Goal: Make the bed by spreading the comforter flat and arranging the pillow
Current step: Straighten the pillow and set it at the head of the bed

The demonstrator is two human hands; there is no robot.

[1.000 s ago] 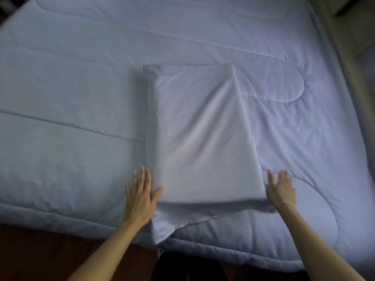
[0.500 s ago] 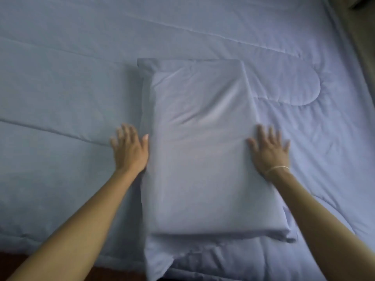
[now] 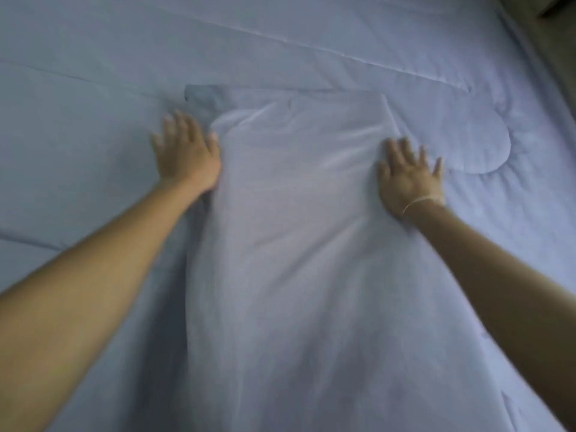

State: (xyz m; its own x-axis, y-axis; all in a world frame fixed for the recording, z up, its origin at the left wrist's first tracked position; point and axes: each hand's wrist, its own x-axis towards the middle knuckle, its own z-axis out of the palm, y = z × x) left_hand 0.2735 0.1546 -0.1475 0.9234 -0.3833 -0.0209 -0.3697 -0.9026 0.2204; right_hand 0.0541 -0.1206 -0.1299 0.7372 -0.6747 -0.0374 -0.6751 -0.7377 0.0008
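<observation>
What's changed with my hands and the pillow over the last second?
Both hands slid from the pillow's near end up along its sides toward the far end: left hand at its left edge, right hand on its right edge. Nothing gripped. Both stay flat and open; the comforter stays spread.

Both arms stretched forward, palms down. Left hand point(image 3: 187, 157) flat, fingers straight, slightly spread. Right hand point(image 3: 408, 179) flat, fingers splayed, thin band at wrist.
</observation>
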